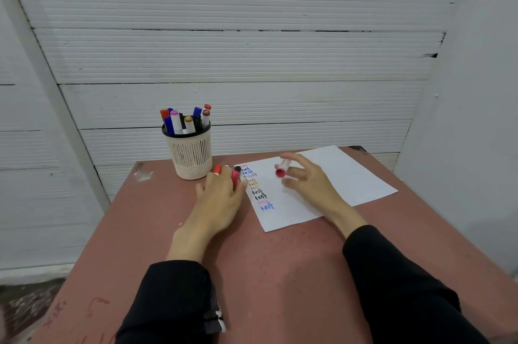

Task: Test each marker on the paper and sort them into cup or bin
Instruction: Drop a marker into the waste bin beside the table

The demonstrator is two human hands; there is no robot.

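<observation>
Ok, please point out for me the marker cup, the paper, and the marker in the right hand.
marker cup (pixel 191 155): head view, on its slatted front wall.
paper (pixel 350 175): head view, on a blank part right of the hand.
marker in the right hand (pixel 281 172): head view, on its red cap.

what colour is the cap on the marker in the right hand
Red, on the marker in the right hand; head view.

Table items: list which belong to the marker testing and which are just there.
Job:
paper with "test" lines
cup of markers
red-capped marker in right hand
loose markers under left hand

Just there:
table
white wall panels
</observation>
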